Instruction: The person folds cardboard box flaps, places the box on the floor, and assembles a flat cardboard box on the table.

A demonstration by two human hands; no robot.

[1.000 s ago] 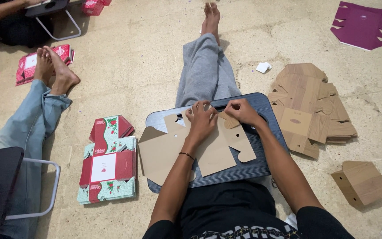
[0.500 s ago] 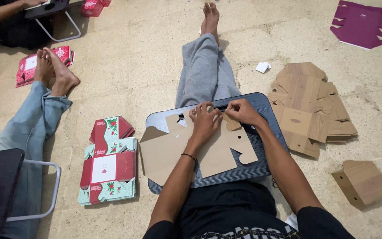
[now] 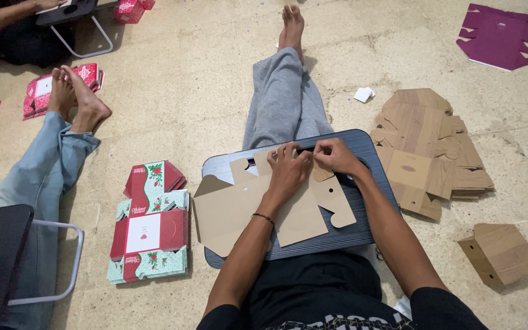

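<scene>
A dark lap tray (image 3: 362,142) holds a flat brown cardboard cutout (image 3: 239,208). Around it, the tan floor (image 3: 203,91) has a stack of brown flat boxes (image 3: 426,153), red and green flat boxes (image 3: 151,223), a folded brown box (image 3: 502,253) and a purple sheet (image 3: 499,36)

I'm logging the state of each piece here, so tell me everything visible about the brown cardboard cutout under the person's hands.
The brown cardboard cutout is a flat, die-cut box blank, plain kraft-coloured and matte, with several flaps, curved tabs and small round holes. It lies mostly unfolded on the dark lap board, its left flap overhanging the board's edge. The left hand presses on its upper middle, and the right hand pinches a small flap at its top edge.
</scene>
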